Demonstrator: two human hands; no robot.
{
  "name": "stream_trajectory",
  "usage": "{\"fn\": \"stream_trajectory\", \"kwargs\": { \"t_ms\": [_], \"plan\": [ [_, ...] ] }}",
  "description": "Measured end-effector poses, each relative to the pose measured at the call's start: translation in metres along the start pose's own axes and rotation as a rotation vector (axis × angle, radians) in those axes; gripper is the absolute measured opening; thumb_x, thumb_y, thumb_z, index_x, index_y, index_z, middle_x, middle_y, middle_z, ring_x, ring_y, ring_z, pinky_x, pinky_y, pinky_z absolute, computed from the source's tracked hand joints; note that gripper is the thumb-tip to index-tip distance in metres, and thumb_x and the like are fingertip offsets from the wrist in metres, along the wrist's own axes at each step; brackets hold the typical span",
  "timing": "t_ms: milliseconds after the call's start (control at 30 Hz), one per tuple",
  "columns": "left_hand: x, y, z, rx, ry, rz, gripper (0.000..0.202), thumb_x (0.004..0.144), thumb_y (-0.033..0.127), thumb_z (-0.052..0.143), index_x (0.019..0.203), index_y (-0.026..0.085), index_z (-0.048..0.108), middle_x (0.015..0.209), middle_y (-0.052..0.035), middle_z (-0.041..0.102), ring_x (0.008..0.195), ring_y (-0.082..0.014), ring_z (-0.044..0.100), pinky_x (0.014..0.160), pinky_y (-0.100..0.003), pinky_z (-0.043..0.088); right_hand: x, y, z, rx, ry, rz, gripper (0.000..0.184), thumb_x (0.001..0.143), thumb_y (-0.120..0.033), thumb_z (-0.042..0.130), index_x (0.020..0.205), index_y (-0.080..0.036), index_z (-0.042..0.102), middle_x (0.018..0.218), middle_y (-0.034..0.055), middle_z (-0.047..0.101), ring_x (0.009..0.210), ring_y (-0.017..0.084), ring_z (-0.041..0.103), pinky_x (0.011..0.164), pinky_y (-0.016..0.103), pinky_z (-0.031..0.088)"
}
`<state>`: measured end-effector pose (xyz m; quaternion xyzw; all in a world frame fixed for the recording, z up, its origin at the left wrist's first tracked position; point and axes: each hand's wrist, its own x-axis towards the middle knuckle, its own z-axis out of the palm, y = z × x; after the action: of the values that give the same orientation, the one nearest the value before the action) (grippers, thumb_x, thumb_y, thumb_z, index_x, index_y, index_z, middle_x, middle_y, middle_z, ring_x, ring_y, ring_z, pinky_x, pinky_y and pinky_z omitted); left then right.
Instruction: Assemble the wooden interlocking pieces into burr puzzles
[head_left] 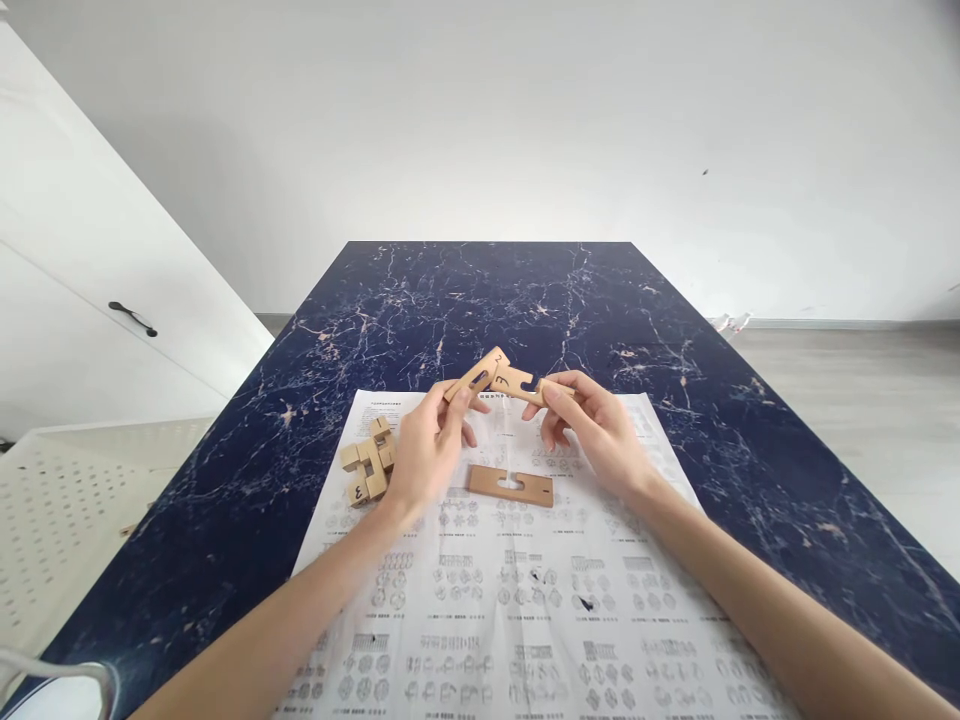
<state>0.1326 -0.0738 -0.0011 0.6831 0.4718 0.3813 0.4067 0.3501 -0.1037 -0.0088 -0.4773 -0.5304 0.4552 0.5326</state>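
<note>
My left hand pinches a notched wooden puzzle bar marked with a number. My right hand pinches a second notched wooden bar, also numbered. The two bars meet end to end above a printed instruction sheet. A third flat wooden piece with a slot lies on the sheet between my wrists. A partly joined cluster of wooden bars rests on the sheet just left of my left hand.
The sheet lies on a dark blue marbled table. A white cabinet with a black handle stands at the left, with a white perforated surface below it. A wall and grey floor lie beyond.
</note>
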Motion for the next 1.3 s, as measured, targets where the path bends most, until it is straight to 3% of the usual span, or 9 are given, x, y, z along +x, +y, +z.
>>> {"fn": "stream_trajectory", "kwargs": {
  "t_ms": [133, 200, 300, 400, 533, 733, 1000, 1200, 1300],
  "plan": [
    [-0.002, 0.01, 0.001, -0.153, 0.041, 0.024, 0.04, 0.114, 0.047, 0.049, 0.14, 0.02, 0.066, 0.129, -0.0098, 0.077, 0.083, -0.0166, 0.077, 0.078, -0.031, 0.058, -0.003, -0.003, 0.007, -0.042, -0.006, 0.02, 0.041, 0.105, -0.062, 0.064, 0.111, -0.021, 0.067, 0.106, 0.0104, 0.082, 0.057, 0.014, 0.065, 0.053, 0.031, 0.043],
    [-0.004, 0.012, 0.002, -0.123, 0.048, 0.044, 0.043, 0.113, 0.046, 0.053, 0.145, 0.021, 0.066, 0.119, -0.0091, 0.081, 0.085, -0.0182, 0.076, 0.079, -0.031, 0.058, -0.005, -0.004, 0.01, -0.037, -0.011, 0.038, 0.043, 0.105, -0.063, 0.063, 0.113, -0.021, 0.069, 0.109, 0.0115, 0.083, 0.057, 0.014, 0.065, 0.053, 0.032, 0.044],
    [-0.006, 0.01, 0.002, -0.009, 0.038, 0.066, 0.047, 0.111, 0.046, 0.057, 0.151, 0.022, 0.064, 0.1, -0.007, 0.084, 0.081, -0.0196, 0.073, 0.067, -0.028, 0.055, -0.007, -0.005, 0.012, 0.008, -0.039, 0.07, 0.043, 0.105, -0.062, 0.062, 0.11, -0.021, 0.07, 0.113, 0.0115, 0.083, 0.057, 0.014, 0.066, 0.054, 0.031, 0.045],
    [-0.006, 0.005, 0.001, 0.071, 0.044, 0.099, 0.048, 0.111, 0.046, 0.058, 0.153, 0.024, 0.065, 0.099, -0.0064, 0.085, 0.071, -0.018, 0.069, 0.054, -0.025, 0.046, -0.008, -0.004, 0.011, 0.037, -0.021, 0.101, 0.041, 0.105, -0.061, 0.063, 0.111, -0.021, 0.071, 0.114, 0.0106, 0.083, 0.057, 0.013, 0.067, 0.056, 0.031, 0.046],
    [-0.005, 0.003, 0.001, 0.167, 0.041, 0.142, 0.048, 0.111, 0.044, 0.057, 0.154, 0.024, 0.064, 0.096, -0.0055, 0.085, 0.056, -0.0135, 0.058, 0.048, -0.024, 0.039, -0.009, -0.003, 0.009, 0.027, 0.006, 0.117, 0.042, 0.105, -0.062, 0.063, 0.111, -0.021, 0.072, 0.112, 0.01, 0.083, 0.056, 0.013, 0.067, 0.056, 0.031, 0.047],
    [-0.006, 0.0, -0.001, 0.248, 0.036, 0.221, 0.048, 0.111, 0.035, 0.056, 0.158, 0.022, 0.06, 0.102, -0.0077, 0.087, 0.059, -0.0142, 0.063, 0.049, -0.024, 0.044, -0.009, -0.008, 0.009, -0.065, -0.045, 0.096, 0.043, 0.105, -0.064, 0.061, 0.101, -0.022, 0.07, 0.092, 0.0059, 0.08, 0.051, 0.013, 0.063, 0.055, 0.032, 0.05],
    [-0.005, -0.008, -0.003, 0.33, 0.012, 0.342, 0.057, 0.111, 0.031, 0.055, 0.167, 0.025, 0.046, 0.101, -0.0052, 0.086, 0.056, -0.0126, 0.059, 0.061, -0.025, 0.054, -0.011, -0.007, 0.012, -0.054, -0.12, 0.072, 0.045, 0.106, -0.066, 0.058, 0.099, -0.023, 0.068, 0.089, 0.0032, 0.075, 0.048, 0.012, 0.06, 0.053, 0.03, 0.05],
    [-0.005, -0.004, -0.003, 0.237, -0.109, 0.363, 0.047, 0.108, 0.033, 0.058, 0.155, 0.031, 0.062, 0.1, -0.0037, 0.085, 0.057, -0.0139, 0.06, 0.061, -0.027, 0.055, -0.009, -0.012, 0.01, -0.068, -0.19, 0.048, 0.044, 0.109, -0.062, 0.056, 0.091, -0.023, 0.066, 0.08, -0.0001, 0.069, 0.047, 0.011, 0.059, 0.055, 0.03, 0.05],
    [-0.006, -0.004, -0.003, 0.184, -0.128, 0.336, 0.049, 0.107, 0.034, 0.06, 0.156, 0.031, 0.061, 0.096, -0.0029, 0.084, 0.058, -0.0137, 0.06, 0.059, -0.025, 0.053, -0.01, -0.013, 0.01, -0.076, -0.187, 0.048, 0.044, 0.109, -0.061, 0.056, 0.09, -0.023, 0.065, 0.081, 0.0003, 0.069, 0.047, 0.011, 0.059, 0.055, 0.03, 0.052]
  ]
}}
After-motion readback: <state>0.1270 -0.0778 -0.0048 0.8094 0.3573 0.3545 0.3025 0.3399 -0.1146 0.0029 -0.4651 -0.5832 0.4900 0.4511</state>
